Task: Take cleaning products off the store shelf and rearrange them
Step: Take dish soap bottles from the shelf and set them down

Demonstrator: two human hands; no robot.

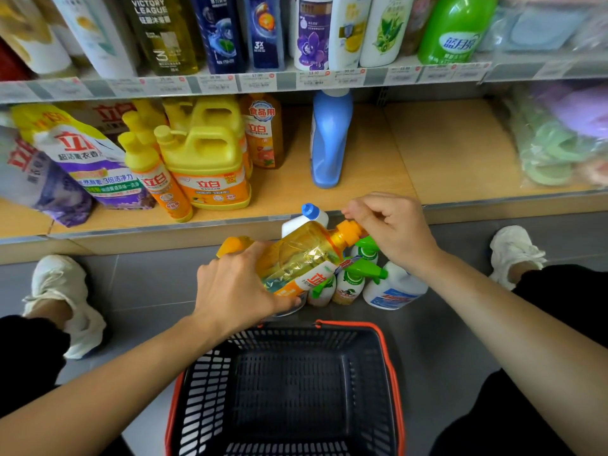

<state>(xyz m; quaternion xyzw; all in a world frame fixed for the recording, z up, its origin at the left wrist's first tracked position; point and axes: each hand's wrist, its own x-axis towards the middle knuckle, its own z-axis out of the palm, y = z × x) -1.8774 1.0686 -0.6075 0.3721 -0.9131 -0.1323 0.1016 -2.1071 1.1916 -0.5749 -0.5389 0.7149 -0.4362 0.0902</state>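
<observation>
While the left hand grasps the orange detergent bottle's body, the right hand pinches its cap.

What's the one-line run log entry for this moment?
left hand: grips orange detergent bottle body | right hand: holds its cap | bottle: tilted, above spray bottles on floor | basket: nothing visible inside

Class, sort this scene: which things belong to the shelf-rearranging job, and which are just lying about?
In the job: orange detergent bottle, in left hand and right hand; spray bottles on floor; blue bottle on shelf.
Just there: bagged cloths; price tags.
</observation>
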